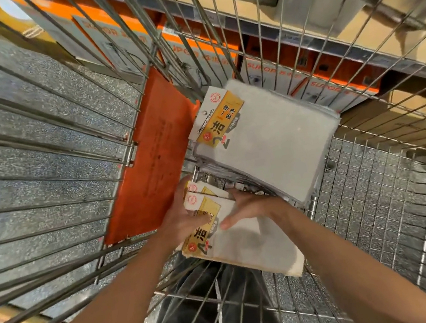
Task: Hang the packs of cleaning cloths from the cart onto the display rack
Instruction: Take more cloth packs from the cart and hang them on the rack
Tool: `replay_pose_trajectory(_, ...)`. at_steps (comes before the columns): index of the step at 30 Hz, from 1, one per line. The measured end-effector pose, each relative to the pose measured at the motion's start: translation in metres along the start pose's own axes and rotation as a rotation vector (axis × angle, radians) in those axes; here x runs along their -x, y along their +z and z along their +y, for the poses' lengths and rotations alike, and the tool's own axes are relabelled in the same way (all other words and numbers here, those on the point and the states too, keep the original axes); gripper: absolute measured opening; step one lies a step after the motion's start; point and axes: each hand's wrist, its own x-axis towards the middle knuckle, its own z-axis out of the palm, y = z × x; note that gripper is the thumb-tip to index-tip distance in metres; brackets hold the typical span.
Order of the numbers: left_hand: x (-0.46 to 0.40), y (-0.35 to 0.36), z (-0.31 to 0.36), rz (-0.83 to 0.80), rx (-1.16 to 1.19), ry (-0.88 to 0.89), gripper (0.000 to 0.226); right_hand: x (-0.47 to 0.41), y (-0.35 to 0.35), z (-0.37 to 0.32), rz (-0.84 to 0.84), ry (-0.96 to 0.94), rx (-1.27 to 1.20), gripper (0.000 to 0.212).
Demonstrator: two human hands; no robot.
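Cart [47,164]: wire basket holding a stack of cloth packs [270,139].
Left hand [183,217]: fingers grasping lifted packs [242,240].
Right hand [249,207]: fingers curled over the same packs.

Light: we see bright, warm, even overhead light | Shadows: soft, faint on the white cloth packs [262,139] | Blur: motion smear across cart wires [45,143] and upper shelf boxes [118,39] | Distortion: strong wide-angle bowing at edges | Focus: we read centre labels sharply
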Motion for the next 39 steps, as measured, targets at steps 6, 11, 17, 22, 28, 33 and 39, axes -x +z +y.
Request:
replay_pose_trajectory(6, 0.002, 0.0, -0.001, 0.003, -0.021, 0.032, 0.105, 0.001, 0.01, -0.006, 0.009, 0.055, -0.015, 0.101)
replay_pose_trajectory(11, 0.001, 0.0, -0.003, 0.007, -0.012, 0.013, 0.105, 0.01, 0.006, -0.016, -0.023, 0.075, -0.003, 0.109)
replay_pose_trajectory(17, 0.001, 0.0, -0.003, 0.011, -0.021, -0.017, 0.107, 0.008, 0.008, -0.01, -0.011, 0.035, 0.004, 0.114)
replay_pose_trajectory(22, 0.006, 0.0, 0.0, -0.009, -0.085, -0.02, 0.12, 0.02, 0.009, -0.013, 0.079, 0.035, -0.043, 0.123)
replay_pose_trajectory(28, 0.017, 0.002, 0.015, 0.006, -0.133, -0.012, 0.12, 0.026, 0.015, 0.001, 0.088, -0.031, -0.103, 0.111)
replay_pose_trajectory(33, 0.04, 0.002, 0.042, 0.026, -0.127, 0.008, 0.11, 0.095, 0.014, -0.034, 0.156, -0.055, -0.181, 0.082)
replay_pose_trajectory(39, 0.074, 0.005, 0.096, 0.042, -0.029, 0.049, 0.107, 0.163, 0.01, -0.047, 0.285, -0.131, -0.309, 0.055)
